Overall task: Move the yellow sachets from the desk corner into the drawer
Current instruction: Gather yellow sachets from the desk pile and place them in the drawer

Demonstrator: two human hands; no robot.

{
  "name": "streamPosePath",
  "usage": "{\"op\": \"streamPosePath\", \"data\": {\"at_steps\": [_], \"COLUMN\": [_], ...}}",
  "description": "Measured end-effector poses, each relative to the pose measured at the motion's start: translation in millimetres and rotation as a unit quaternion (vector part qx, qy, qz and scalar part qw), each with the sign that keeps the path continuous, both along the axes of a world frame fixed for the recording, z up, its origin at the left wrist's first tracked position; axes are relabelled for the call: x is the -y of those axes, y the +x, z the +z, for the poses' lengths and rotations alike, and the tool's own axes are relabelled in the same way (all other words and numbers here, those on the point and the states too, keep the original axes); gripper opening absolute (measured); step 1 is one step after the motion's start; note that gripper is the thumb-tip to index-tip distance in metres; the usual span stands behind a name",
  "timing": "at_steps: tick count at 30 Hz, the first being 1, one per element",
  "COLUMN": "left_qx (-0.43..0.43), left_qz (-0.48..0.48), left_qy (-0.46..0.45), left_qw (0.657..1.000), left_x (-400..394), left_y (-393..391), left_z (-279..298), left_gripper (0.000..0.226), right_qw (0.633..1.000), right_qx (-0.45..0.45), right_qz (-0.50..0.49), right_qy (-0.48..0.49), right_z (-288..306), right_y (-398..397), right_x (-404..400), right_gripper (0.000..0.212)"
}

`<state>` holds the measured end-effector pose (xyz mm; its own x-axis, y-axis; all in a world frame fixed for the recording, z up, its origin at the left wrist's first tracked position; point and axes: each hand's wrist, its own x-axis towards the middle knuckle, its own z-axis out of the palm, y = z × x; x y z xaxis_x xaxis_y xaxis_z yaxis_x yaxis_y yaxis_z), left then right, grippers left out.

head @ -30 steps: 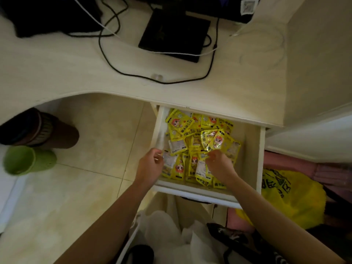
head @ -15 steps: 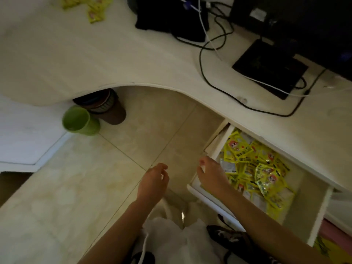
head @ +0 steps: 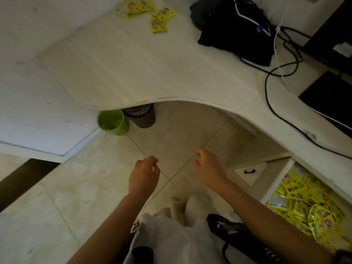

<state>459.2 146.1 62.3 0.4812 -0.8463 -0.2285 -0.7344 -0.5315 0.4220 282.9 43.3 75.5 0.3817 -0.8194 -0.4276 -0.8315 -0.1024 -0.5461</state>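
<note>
Several yellow sachets (head: 150, 13) lie loose on the far corner of the pale desk (head: 133, 69), at the top of the view. The drawer (head: 274, 178) stands pulled out at the lower right, with a heap of yellow sachets (head: 304, 204) inside. My left hand (head: 143, 175) hangs over the floor tiles with loosely curled fingers and holds nothing. To its right, my right hand (head: 208, 168) is relaxed and also holds nothing, left of the drawer.
A green cup (head: 112, 121) and a brown cup (head: 142, 117) stand on the floor under the desk edge. Black devices (head: 234, 33) and cables (head: 282, 77) cover the desk's right side. A white cabinet (head: 43, 119) is at the left.
Both hands have come out of the drawer and moved left over the floor. The view has swung left, bringing the sachets on the desk corner into sight.
</note>
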Motion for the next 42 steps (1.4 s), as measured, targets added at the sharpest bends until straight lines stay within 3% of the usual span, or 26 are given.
{"op": "streamPosePath", "data": {"at_steps": [20,42], "left_qx": [-0.017,-0.006], "left_qz": [0.088,0.02], "left_qy": [-0.054,-0.015], "left_qw": [0.994,1.0], "left_x": [224,438], "left_y": [150,378], "left_z": [33,39], "left_gripper": [0.023,0.024], "right_qw": [0.993,0.997], "right_qx": [0.04,0.029], "right_qz": [0.087,0.0], "right_qy": [-0.065,-0.075], "right_z": [40,52], "right_y": [173,345], "right_x": [246,453], "right_gripper": [0.033,0.028]}}
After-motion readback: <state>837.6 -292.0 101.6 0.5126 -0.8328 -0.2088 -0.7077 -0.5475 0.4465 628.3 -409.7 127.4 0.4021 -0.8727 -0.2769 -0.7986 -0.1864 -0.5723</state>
